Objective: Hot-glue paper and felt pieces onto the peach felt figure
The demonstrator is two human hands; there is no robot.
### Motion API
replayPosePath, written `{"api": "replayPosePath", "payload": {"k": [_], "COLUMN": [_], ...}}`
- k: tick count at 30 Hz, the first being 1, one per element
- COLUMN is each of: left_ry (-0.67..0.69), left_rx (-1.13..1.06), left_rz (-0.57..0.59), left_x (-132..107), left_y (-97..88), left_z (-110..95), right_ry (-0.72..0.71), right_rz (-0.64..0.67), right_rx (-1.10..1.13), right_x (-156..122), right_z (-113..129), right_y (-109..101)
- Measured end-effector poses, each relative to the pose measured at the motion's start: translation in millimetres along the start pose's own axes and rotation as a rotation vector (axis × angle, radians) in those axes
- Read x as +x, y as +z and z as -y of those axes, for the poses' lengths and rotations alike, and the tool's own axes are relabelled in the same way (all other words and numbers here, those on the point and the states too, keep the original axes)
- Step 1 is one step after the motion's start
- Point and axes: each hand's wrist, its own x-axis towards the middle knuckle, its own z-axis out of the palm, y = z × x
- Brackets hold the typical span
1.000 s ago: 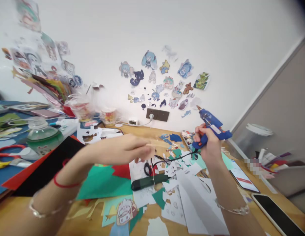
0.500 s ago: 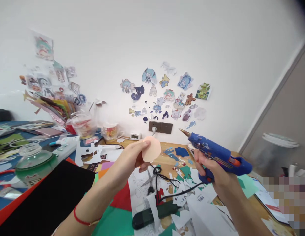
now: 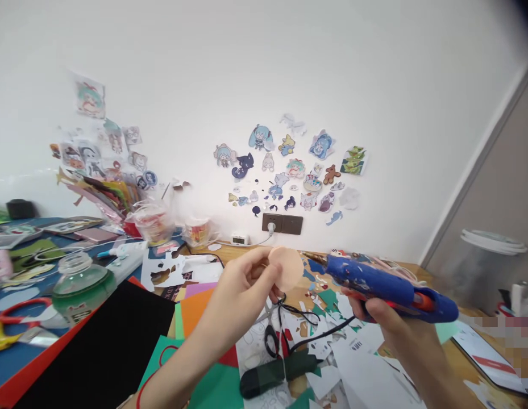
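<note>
Between the thumb and fingers of my left hand [image 3: 249, 284] is a round peach-coloured paper piece [image 3: 289, 269], held up above the desk. My right hand [image 3: 387, 318] grips a blue hot glue gun [image 3: 387, 284] by its handle, its metal nozzle pointing left, close to the paper's right edge. Whether the tip touches the paper I cannot tell. The gun's black cord [image 3: 323, 332] runs down to the left over the scraps. Black-handled scissors [image 3: 271, 341] lie below my left hand, partly hidden, near a dark green elongated tool [image 3: 281, 372].
Paper scraps [image 3: 332, 301] litter the wooden desk. Black sheet [image 3: 97, 346], green jar [image 3: 82, 284] and red-handled scissors [image 3: 25, 312] lie left. A phone [image 3: 489, 358] lies right, near a lidded bin [image 3: 485, 272]. Cut-out stickers [image 3: 295, 167] cover the wall above a socket [image 3: 283, 223].
The glue gun's nozzle has come down to the paper piece's edge. My left hand has turned and shifted right with the paper. The whole view has shifted slightly.
</note>
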Motion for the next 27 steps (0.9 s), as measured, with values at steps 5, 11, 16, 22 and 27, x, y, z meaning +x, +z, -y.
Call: {"api": "replayPosePath", "payload": {"k": [5,11,16,22,27], "left_ry": [-0.003,-0.020,0.011,0.030,0.029], "left_rx": [-0.049,-0.088,-0.089,-0.086,-0.103], "left_rz": [0.011,0.014,0.026,0.028,0.017], "left_x": [-5,-8,-8,-9,-9], "left_y": [4.5,9.3,10.4,11.2,11.8], "left_z": [-3,-7,-9,-9,-9], "right_ry": [-0.144,-0.237,-0.294,-0.329,-0.383], "right_rz": [0.039,0.085,0.107,0.113,0.054], "right_rx": [-0.059,-0.079,-0.146,-0.157,-0.223], "right_x": [3,5,6,7,6], "right_z": [20,17,16,18,19], "right_y": [6,8,5,7,8]}}
